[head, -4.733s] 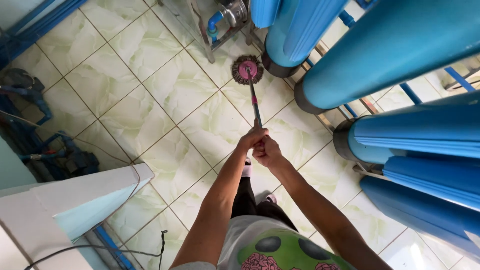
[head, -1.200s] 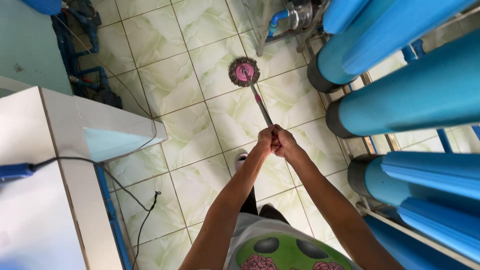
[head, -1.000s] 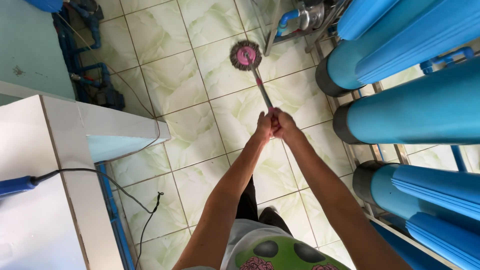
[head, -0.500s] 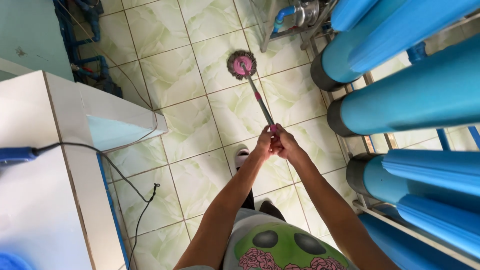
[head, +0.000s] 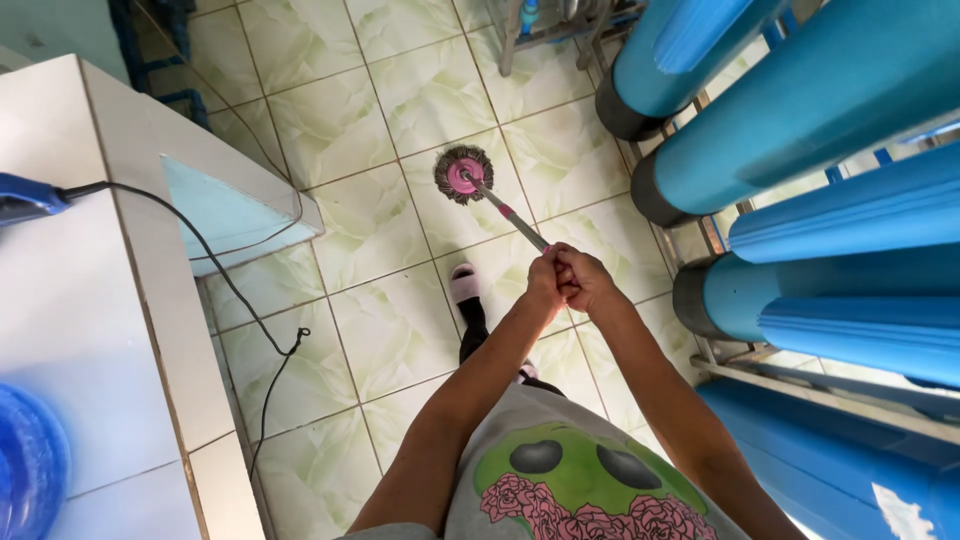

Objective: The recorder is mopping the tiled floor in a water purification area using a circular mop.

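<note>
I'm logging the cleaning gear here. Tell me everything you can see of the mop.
The mop has a round head of grey, stringy strands around a pink centre disc, and a thin metallic-looking handle with a pink band. The head rests flat on the pale green tiled floor; the handle slants up to the person. The left hand and right hand grip its upper end together. Nothing else touches it.

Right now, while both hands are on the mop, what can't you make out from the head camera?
- Top of the mop handle: covered by the left hand and right hand.
- Second foot: hidden under the arms; only one slipper shows.
- Blue tanks: cut off by the top and right edges.
- Blue tub: cut by the left edge.
- Cable: its lower end is hidden by the counter.
</note>
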